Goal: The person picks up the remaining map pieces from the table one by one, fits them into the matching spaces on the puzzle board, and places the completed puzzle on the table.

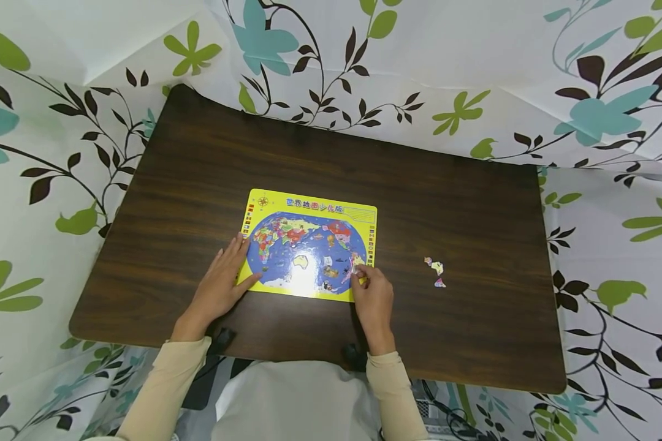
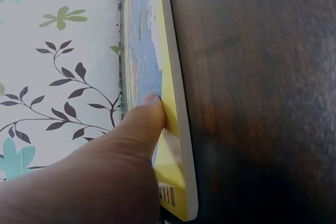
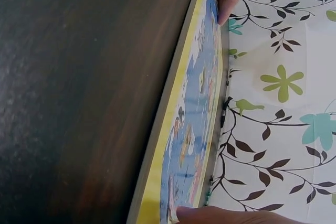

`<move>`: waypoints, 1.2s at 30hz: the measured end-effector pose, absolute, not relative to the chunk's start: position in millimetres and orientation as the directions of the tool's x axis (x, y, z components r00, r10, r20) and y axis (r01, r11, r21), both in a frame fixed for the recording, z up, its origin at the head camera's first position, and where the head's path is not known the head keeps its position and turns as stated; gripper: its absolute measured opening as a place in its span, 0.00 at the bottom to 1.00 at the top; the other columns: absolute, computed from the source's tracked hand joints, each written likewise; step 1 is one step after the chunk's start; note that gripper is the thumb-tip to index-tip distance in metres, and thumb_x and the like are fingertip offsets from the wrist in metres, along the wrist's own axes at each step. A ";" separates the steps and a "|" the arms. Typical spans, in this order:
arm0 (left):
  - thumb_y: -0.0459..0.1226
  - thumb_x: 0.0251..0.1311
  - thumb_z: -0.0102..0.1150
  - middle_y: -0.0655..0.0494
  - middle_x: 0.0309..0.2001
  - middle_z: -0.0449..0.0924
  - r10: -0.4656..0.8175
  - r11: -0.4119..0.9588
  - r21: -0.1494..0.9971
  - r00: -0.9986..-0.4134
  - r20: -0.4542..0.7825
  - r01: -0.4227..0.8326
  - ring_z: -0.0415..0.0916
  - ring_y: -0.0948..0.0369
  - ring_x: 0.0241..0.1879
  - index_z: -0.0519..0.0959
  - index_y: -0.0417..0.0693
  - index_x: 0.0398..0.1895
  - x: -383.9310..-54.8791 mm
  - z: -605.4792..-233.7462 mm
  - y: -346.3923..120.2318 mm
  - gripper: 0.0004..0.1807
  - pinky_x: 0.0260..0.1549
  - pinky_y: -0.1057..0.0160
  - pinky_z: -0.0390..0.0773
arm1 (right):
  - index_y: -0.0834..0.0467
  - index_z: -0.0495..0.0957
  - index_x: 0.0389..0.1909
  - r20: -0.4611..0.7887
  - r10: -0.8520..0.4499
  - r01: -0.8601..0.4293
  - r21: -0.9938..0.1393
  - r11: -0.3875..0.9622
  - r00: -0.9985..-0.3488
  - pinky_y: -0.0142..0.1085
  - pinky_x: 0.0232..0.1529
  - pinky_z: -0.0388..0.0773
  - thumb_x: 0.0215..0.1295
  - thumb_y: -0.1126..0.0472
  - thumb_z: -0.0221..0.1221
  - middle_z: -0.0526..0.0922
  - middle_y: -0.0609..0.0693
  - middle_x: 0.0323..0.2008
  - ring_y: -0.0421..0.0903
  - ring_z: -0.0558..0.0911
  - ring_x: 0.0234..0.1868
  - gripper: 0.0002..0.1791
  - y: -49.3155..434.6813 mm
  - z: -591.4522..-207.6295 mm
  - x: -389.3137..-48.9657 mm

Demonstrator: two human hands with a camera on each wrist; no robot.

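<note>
A yellow-bordered world map puzzle board point(image 1: 309, 297) lies flat on the table. My left hand point(image 1: 220, 282) rests along its left edge with extended fingers, and in the left wrist view the thumb point(image 2: 142, 121) presses the lower border. At the board's lower right my right hand point(image 1: 374, 297) has curled fingers, with thumb and index finger pinching a small puzzle piece point(image 1: 358, 269) over the map. Only a sliver of that piece shows under the thumb point(image 3: 210, 215) in the right wrist view. Several loose puzzle pieces point(image 1: 437, 267) lie right of the board.
The dark wooden table point(image 1: 474, 214) has rounded corners. Behind it hangs a white curtain point(image 1: 408, 67) with leaf and flower prints. Black cables point(image 1: 458, 422) run below the table's front edge at right.
</note>
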State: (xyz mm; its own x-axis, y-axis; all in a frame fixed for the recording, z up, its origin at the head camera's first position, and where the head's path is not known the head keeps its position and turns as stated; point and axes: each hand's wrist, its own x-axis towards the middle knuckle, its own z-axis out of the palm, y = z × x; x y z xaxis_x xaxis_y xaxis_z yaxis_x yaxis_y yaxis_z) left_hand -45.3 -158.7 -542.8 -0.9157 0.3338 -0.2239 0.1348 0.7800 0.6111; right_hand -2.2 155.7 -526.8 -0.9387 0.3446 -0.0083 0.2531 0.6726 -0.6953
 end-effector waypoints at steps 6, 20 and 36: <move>0.53 0.73 0.57 0.46 0.84 0.36 0.341 0.775 0.616 -0.914 -0.221 0.140 0.32 0.48 0.83 0.46 0.42 0.84 -45.7 -544.3 -157.2 0.48 0.79 0.44 0.34 | 0.66 0.86 0.51 0.053 0.358 0.211 -0.725 0.655 -0.932 0.35 0.26 0.73 0.71 0.68 0.63 0.82 0.57 0.33 0.47 0.77 0.26 0.12 165.0 -527.1 -4.7; 0.54 0.74 0.57 0.44 0.84 0.37 0.333 0.779 0.612 -0.918 -0.217 0.138 0.32 0.48 0.83 0.45 0.41 0.84 -44.3 -541.6 -162.5 0.48 0.79 0.43 0.33 | 0.68 0.85 0.51 0.029 0.761 0.508 -0.728 0.461 -0.648 0.39 0.37 0.70 0.66 0.70 0.64 0.83 0.64 0.45 0.50 0.78 0.35 0.14 268.5 -529.3 9.5; 0.54 0.73 0.57 0.44 0.84 0.37 0.339 0.774 0.618 -0.915 -0.217 0.141 0.33 0.47 0.83 0.46 0.41 0.84 -46.4 -543.4 -157.3 0.48 0.79 0.43 0.33 | 0.67 0.85 0.55 0.012 0.640 0.473 -0.661 0.582 -0.769 0.56 0.49 0.75 0.70 0.62 0.66 0.81 0.66 0.45 0.61 0.80 0.44 0.17 292.1 -532.4 -2.6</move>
State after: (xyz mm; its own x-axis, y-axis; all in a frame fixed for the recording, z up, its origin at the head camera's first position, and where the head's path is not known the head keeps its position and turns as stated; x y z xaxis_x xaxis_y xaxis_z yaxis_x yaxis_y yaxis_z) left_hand -46.4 -157.3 -543.4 -0.9154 0.3392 -0.2168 0.1405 0.7738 0.6176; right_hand -2.6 292.1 -532.4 -0.7686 0.6396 0.0124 0.4735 0.5818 -0.6613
